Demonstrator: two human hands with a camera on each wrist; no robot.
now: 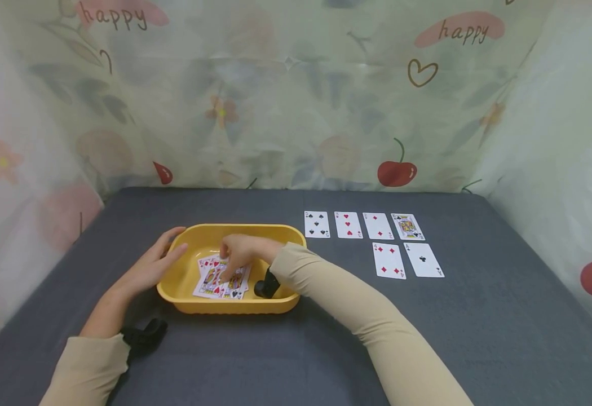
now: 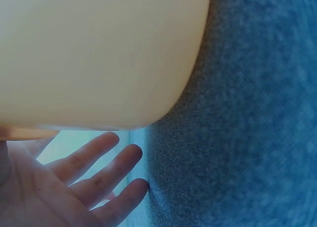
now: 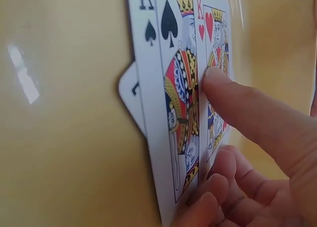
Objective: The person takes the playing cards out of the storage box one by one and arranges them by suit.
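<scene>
A yellow plastic basin [image 1: 270, 307] stands on the dark cloth, with several playing cards [image 1: 210, 282] lying overlapped inside. My left hand [image 1: 150, 269] is at the basin's left end, thumb near the rim; the left wrist view shows its fingers [image 2: 106, 180] spread and fairly straight below the basin wall. Inside the basin, my right hand [image 1: 242, 252] holds at the cards. Its thumb touches the king of hearts [image 3: 218, 43], and its other fingers curl at the cards' edge. The king of spades [image 3: 181, 103] lies beside it, over a partly hidden card [image 3: 130, 90].
Right of the basin, face-up cards lie in two rows: a five of spades [image 1: 317, 225], a heart card [image 1: 348, 225], a diamond card [image 1: 378, 226] and a king [image 1: 407, 226] behind, a four of diamonds [image 1: 389, 261] and an ace of clubs [image 1: 424, 260] in front. Patterned curtains [image 1: 286, 124] enclose the table.
</scene>
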